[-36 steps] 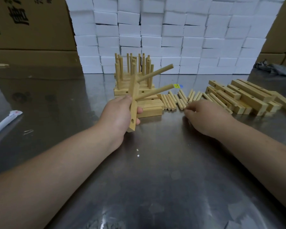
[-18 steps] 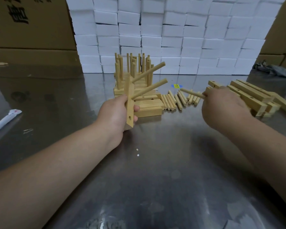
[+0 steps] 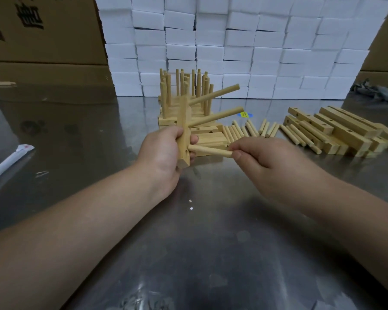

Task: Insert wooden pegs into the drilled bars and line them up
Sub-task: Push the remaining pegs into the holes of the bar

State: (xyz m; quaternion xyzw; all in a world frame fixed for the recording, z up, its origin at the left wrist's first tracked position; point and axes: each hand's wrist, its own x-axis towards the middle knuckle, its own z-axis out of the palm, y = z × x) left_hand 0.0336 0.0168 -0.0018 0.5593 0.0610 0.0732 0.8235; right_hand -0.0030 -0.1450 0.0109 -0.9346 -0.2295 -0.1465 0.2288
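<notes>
My left hand (image 3: 162, 156) grips a drilled wooden bar (image 3: 183, 121) held upright above the table. Two pegs (image 3: 215, 116) stick out of the bar toward the right. My right hand (image 3: 264, 159) pinches a third peg (image 3: 208, 151), whose left tip touches the bar's lowest hole. Behind the bar stands a stack of finished bars with upright pegs (image 3: 184, 90). Loose pegs (image 3: 249, 129) lie in a row on the table to the right of the stack. Further right lies a pile of drilled bars without pegs (image 3: 336, 130).
The work surface is a shiny metal table (image 3: 199, 242). A wall of white boxes (image 3: 233, 45) rises at the back, with cardboard cartons (image 3: 43, 36) to the left. A white wrapped stick (image 3: 7, 162) lies at the left edge. Crumpled grey material (image 3: 376, 90) sits far right.
My right hand picked a peg from the row, carried it left and brought its tip to the bar's lowest hole. My left hand kept hold of the bar.
</notes>
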